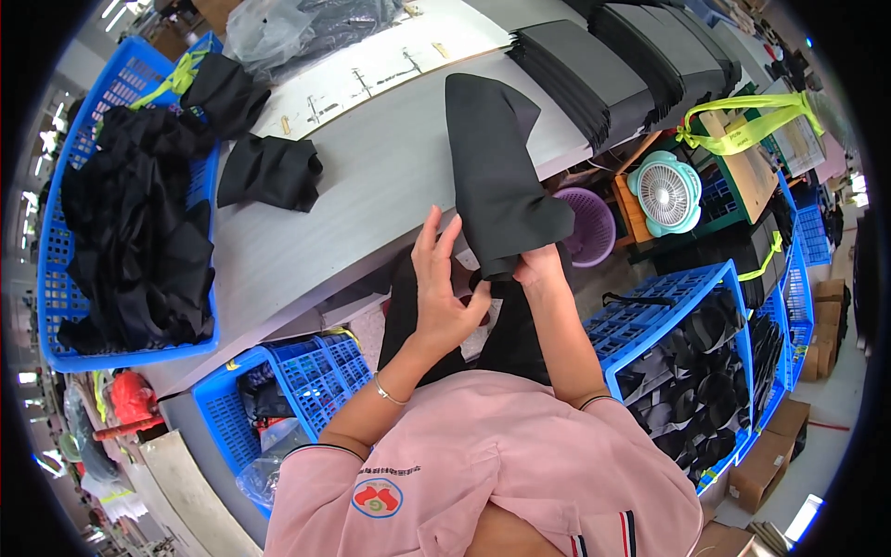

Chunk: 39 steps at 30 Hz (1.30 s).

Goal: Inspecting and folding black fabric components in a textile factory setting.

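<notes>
A black fabric piece [497,172] stretches from the table's near edge down to my lap. My right hand [540,265] grips its lower end, with the fingers partly hidden behind the cloth. My left hand [440,278] is open beside the fabric's left edge, fingers spread and pointing up, the thumb close to the cloth's lower corner. To the left on the grey table [371,186] lies a smaller folded black fabric piece [271,173], apart from both hands.
A blue basket [215,278] heaped with black cloth stands on the table at left. Stacked black panels [580,79] lie at the far right. Beyond my right arm are a purple bin [594,227], a teal fan [665,193] and a blue crate [640,325]. Another blue crate [325,371] sits below the table.
</notes>
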Available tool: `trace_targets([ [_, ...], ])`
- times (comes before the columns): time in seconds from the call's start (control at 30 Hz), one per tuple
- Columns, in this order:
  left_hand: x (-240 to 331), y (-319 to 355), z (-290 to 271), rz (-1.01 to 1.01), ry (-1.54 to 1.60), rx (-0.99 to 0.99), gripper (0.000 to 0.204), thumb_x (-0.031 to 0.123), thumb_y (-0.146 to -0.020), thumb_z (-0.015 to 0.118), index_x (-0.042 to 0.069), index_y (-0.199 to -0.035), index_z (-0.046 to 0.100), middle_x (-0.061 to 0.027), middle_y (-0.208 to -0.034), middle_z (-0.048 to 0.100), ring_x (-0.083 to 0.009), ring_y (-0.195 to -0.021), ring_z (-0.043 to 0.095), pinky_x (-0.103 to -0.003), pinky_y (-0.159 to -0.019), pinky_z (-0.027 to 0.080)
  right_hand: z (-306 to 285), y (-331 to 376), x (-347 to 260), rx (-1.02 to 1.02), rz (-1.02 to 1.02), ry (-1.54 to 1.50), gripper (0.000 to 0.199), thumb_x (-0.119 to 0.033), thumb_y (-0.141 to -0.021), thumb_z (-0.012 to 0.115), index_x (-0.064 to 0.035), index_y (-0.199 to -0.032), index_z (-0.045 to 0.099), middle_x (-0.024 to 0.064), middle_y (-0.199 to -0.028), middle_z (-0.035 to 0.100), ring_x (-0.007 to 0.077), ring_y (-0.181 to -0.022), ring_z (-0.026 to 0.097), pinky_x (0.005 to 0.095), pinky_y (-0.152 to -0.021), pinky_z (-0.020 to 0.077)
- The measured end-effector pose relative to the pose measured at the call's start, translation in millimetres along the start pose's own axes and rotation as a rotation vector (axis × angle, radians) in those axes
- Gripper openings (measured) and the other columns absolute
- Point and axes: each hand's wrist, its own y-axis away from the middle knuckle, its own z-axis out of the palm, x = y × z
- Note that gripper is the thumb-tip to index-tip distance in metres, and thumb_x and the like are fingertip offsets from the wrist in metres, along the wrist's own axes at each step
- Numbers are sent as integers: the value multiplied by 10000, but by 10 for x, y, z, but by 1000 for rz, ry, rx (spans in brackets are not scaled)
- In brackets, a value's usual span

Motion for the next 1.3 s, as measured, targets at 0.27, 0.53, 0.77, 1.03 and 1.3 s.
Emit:
trace_targets([
  [0.27, 141, -80, 143, 29, -84, 193, 640, -76, -694, 596, 58, -1319, 574, -161, -1311, 516, -327, -1142, 499, -380, -946, 435, 18, 147, 72, 54, -3, -42, 405, -241, -970, 587, -2, -1294, 541, 145, -1191, 640, 251, -1036, 663, 396, -866, 585],
  [0.53, 232, -50, 116, 106, -14, 352, 539, -189, -658, 520, 57, -1095, 717, -95, -1057, 654, -220, -872, 614, -283, -661, 507, 57, 194, 109, 53, -22, -49, 386, -205, -969, 584, -14, -1301, 539, 131, -1176, 643, 232, -1009, 665, 371, -843, 588],
  [0.77, 224, -9, 51, 130, 8, 340, 522, -190, -650, 540, 59, -1068, 728, -89, -1037, 665, -200, -847, 626, -265, -606, 504, -2, 120, 194, 67, -27, -78, 384, -200, -974, 565, -24, -1314, 537, 122, -1173, 645, 232, -997, 667, 373, -824, 587],
  [1.03, 141, 103, -11, 24, 46, 296, 550, -203, -677, 548, 44, -1144, 701, -84, -1097, 640, -140, -889, 603, -234, -696, 488, 29, 26, 315, 91, -23, -127, 380, -235, -990, 528, -42, -1316, 536, 122, -1188, 642, 252, -1007, 666, 382, -829, 583],
  [1.3, -132, 197, -83, -86, 116, 311, 471, -125, -804, 605, 34, -1243, 662, -94, -1169, 647, -129, -889, 612, -246, -762, 510, -66, -138, 626, 90, -237, 21, 428, -217, -969, 552, -30, -1351, 499, 127, -1252, 613, 267, -1125, 615, 402, -983, 507],
])
